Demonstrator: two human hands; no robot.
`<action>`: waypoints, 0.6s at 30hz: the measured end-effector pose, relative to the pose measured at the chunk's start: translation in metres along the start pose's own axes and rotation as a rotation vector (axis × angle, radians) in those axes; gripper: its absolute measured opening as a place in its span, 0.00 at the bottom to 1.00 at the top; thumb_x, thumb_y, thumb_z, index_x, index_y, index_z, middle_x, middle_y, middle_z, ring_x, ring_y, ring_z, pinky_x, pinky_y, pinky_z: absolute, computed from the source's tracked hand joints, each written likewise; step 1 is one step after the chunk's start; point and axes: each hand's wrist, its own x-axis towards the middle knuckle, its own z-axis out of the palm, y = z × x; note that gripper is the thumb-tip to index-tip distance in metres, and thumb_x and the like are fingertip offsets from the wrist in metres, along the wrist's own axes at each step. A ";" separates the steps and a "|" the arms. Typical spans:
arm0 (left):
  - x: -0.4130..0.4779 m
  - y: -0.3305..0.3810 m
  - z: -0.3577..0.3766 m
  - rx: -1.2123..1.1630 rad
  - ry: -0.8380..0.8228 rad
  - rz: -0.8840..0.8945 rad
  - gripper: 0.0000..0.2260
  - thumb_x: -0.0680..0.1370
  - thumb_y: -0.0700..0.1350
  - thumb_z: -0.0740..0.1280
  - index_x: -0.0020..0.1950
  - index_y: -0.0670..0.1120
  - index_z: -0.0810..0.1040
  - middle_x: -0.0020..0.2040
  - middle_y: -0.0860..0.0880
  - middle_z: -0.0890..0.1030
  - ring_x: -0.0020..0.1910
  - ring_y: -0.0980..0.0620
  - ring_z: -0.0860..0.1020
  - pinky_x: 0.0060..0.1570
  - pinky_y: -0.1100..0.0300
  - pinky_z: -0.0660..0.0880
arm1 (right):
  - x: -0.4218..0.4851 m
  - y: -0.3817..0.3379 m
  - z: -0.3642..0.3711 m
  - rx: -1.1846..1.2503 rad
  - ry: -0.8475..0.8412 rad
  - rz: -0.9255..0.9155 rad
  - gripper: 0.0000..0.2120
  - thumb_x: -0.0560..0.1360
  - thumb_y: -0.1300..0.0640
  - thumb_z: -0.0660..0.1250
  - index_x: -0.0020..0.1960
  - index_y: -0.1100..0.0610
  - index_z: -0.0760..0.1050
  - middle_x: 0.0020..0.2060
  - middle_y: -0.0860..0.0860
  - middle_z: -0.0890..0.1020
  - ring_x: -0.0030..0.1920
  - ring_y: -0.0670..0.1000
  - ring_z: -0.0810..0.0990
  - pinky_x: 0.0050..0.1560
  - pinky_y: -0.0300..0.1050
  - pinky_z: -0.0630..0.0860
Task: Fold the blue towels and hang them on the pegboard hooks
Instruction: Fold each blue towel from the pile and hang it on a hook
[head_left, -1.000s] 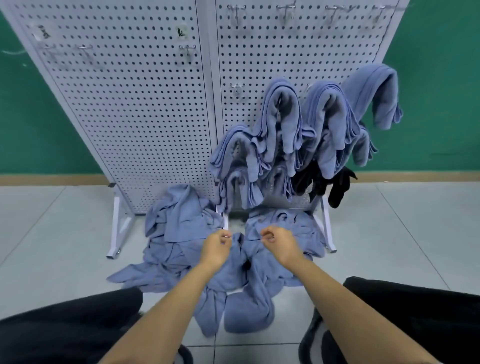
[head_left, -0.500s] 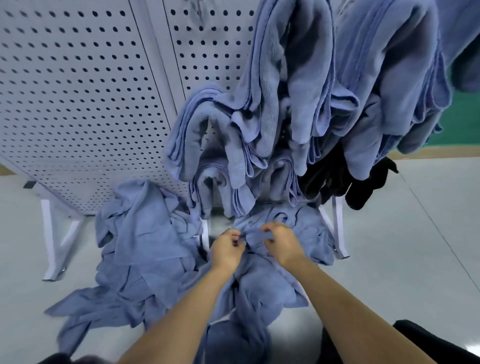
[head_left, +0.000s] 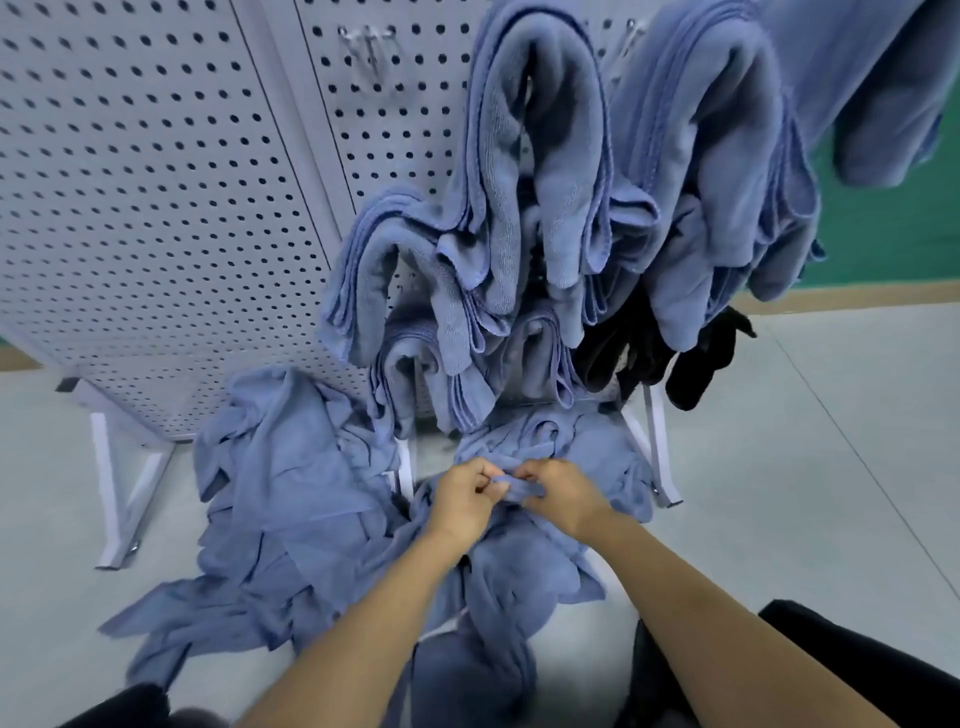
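A heap of loose blue towels lies on the floor at the foot of the white pegboard. My left hand and my right hand meet low over the heap and both pinch the edge of one blue towel, which is lifted slightly from the pile. Several folded blue towels hang from hooks on the right board panel, close above my hands. A bare metal hook sticks out near the top of the board.
Black cloths hang under the folded towels at the right. The board's white legs stand on the pale floor on both sides of the heap. A green wall runs behind. My dark trouser legs fill the bottom corners.
The camera has moved closer and lower toward the board. My hands have come together on the heap and taken hold of a towel edge, raising it a little.
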 end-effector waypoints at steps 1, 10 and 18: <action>-0.011 0.012 -0.007 -0.018 -0.008 0.038 0.14 0.78 0.35 0.65 0.35 0.50 0.71 0.32 0.50 0.75 0.33 0.56 0.72 0.35 0.70 0.68 | -0.009 -0.009 -0.008 -0.008 0.002 -0.017 0.07 0.75 0.59 0.66 0.52 0.59 0.77 0.45 0.56 0.80 0.48 0.55 0.78 0.43 0.47 0.72; -0.101 0.159 -0.106 -0.235 0.089 0.343 0.05 0.81 0.40 0.61 0.46 0.44 0.73 0.36 0.51 0.76 0.37 0.55 0.72 0.37 0.67 0.70 | -0.107 -0.105 -0.115 -0.010 0.139 -0.146 0.19 0.74 0.50 0.69 0.30 0.49 0.63 0.27 0.46 0.68 0.31 0.47 0.65 0.35 0.45 0.62; -0.161 0.218 -0.173 -0.254 0.082 0.388 0.26 0.70 0.52 0.75 0.64 0.50 0.69 0.58 0.52 0.78 0.54 0.56 0.76 0.49 0.66 0.74 | -0.184 -0.210 -0.209 0.595 0.385 -0.380 0.09 0.79 0.65 0.57 0.45 0.58 0.75 0.32 0.54 0.74 0.30 0.48 0.70 0.32 0.37 0.66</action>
